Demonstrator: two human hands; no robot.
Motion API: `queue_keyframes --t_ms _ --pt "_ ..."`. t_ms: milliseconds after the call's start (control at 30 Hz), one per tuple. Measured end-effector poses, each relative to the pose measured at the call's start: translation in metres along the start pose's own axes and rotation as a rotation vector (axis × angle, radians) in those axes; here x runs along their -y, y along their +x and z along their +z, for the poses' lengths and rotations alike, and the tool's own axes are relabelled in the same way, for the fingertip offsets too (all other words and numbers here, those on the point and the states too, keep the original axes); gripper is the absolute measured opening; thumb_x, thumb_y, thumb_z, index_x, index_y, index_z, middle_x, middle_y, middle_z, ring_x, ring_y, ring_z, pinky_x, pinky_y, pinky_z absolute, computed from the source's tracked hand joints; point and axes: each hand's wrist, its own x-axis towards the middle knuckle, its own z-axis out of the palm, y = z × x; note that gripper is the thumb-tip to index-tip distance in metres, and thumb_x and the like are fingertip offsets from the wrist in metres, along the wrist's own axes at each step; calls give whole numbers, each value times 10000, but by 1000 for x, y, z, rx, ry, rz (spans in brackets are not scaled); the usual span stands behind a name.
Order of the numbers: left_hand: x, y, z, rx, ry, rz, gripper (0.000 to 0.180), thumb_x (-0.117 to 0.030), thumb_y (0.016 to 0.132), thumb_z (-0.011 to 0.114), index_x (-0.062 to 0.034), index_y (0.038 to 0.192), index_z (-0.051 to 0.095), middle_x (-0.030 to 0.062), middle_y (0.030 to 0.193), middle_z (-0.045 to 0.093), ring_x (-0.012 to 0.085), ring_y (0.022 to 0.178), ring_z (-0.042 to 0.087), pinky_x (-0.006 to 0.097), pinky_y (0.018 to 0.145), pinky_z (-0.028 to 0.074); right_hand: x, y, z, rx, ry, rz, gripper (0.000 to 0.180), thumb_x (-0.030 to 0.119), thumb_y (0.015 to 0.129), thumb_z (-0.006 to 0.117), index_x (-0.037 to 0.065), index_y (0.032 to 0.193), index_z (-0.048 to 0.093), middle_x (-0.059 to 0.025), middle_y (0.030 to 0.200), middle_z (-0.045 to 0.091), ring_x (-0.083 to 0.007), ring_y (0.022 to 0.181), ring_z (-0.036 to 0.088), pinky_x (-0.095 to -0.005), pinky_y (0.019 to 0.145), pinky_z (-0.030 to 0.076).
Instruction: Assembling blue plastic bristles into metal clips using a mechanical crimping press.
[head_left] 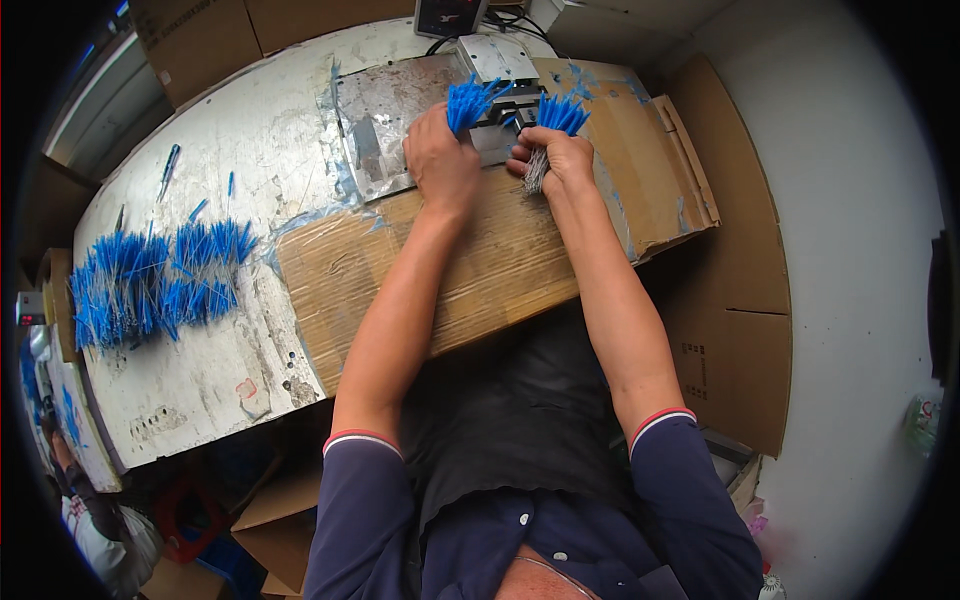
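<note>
My left hand (pixel 440 162) is closed round a bundle of thin blue-ended wires (pixel 472 104), whose blue tips fan out above the fingers. To its right, my right hand (pixel 562 156) grips a second bundle of blue-ended wires (pixel 562 115); pale, silvery strands (pixel 535 172) hang out below its fingers. Both hands are in front of a small metal machine (pixel 498 60), close to its dark working part. Under and beside the left hand lies a scuffed metal plate (pixel 385 110). The palms hide the middle of each bundle.
Two heaps of blue-ended wires (pixel 120 290) lie on the worn white table (pixel 270 120) at the left. A pen (pixel 169 172) is beyond them. Flattened cardboard (pixel 400 262) covers the front edge, and a cardboard box (pixel 640 165) stands right. Another person (pixel 105 535) is at lower left.
</note>
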Motion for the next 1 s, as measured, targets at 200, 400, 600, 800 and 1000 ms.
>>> queue_keyframes --t_ms 200,400,600,800,1000 --pt "-6 -2 -6 216 86 -14 165 -47 825 632 -52 990 638 181 875 664 393 891 622 501 817 457 -4 -5 -9 80 140 -15 76 -46 770 705 -52 778 629 -148 692 637 -249 580 652 -423 498 615" --pt "-3 -2 -3 246 67 28 159 -48 818 620 -56 975 647 184 840 660 391 847 628 507 765 475 -4 -5 -20 123 90 -57 83 -39 773 721 -77 788 649 -164 698 655 -241 556 663 -401 501 620" --pt "-2 -2 -3 284 124 67 190 -26 778 611 -55 962 649 183 847 664 387 851 630 504 778 479 -1 -12 -26 148 -6 -100 88 -31 759 727 -76 757 651 -158 663 655 -231 514 660 -370 474 605" --pt "0 -3 0 283 184 88 209 -24 757 615 -55 962 644 171 846 673 382 841 639 497 781 487 -2 -16 -26 202 3 -154 91 -8 757 729 -65 747 658 -141 674 663 -206 539 669 -341 477 600" --pt "-2 -1 -3 202 -34 -193 139 -46 841 638 -76 977 641 102 817 732 340 752 699 449 692 517 -6 -19 -28 325 -105 -43 102 34 805 727 -52 817 673 -122 739 680 -192 621 678 -339 533 603"
